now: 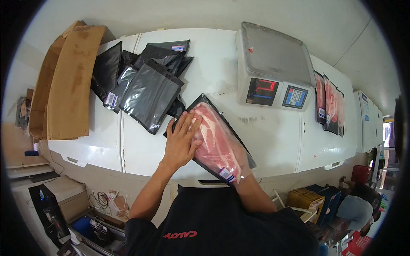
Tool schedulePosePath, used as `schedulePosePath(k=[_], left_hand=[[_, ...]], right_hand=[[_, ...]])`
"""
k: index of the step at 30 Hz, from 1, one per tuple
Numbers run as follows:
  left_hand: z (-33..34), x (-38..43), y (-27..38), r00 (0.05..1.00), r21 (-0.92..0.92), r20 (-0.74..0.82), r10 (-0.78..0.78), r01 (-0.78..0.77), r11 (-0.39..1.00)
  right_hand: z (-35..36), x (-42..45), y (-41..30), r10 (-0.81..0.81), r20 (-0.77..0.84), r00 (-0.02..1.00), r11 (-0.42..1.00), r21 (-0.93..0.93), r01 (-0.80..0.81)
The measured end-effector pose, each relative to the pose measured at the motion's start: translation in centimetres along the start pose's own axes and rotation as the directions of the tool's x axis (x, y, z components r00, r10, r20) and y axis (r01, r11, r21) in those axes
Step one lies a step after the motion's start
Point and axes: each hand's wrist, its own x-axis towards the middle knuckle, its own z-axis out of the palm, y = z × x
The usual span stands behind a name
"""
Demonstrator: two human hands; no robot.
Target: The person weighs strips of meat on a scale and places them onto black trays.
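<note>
In front of me lies a plastic bag point(235, 131) with a clear front and black back, holding sliced raw meat point(209, 137). My left hand point(182, 137) rests palm down on the bag's upper left part, its fingers slightly apart. My right hand point(244, 160) shows through the clear plastic at the bag's lower right, seemingly inside its mouth; its fingers are hidden by the meat. A small label point(226, 174) sits near the bag's lower edge. Several black bags point(152, 92) lie piled to the left, the nearest ones close to my left fingertips.
A digital scale point(275, 60) with a metal tray stands at the back right on white chest freezer lids point(211, 70). Several bags of meat point(331, 102) lie beyond it. An open cardboard box point(72, 83) stands far left. A person point(358, 204) is bent over at lower right.
</note>
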Motion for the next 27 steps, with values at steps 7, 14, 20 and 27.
schedulePosePath(k=[7,14,20,27], left_hand=[[-1.7,-0.8,4.3,0.997,-0.03,0.051,0.051,-0.049,0.998],[-2.4,-1.0,12.7,0.898,-0.094,0.101,0.429,-0.421,0.902],[-3.2,0.4,14.5,0.825,0.061,0.223,0.52,-0.544,0.837],[-3.6,0.4,15.0,0.825,0.02,0.3,0.48,-0.508,0.861]], right_hand=[[-4.8,-3.8,0.6,-0.055,-0.056,0.997,0.998,0.036,0.057],[-3.8,-0.8,0.0,-0.068,-0.04,0.997,0.998,-0.001,0.068],[-2.5,1.8,1.0,-0.011,0.071,0.997,0.998,0.056,0.007],[-0.1,4.1,2.4,0.004,0.132,0.991,0.997,0.08,-0.015]])
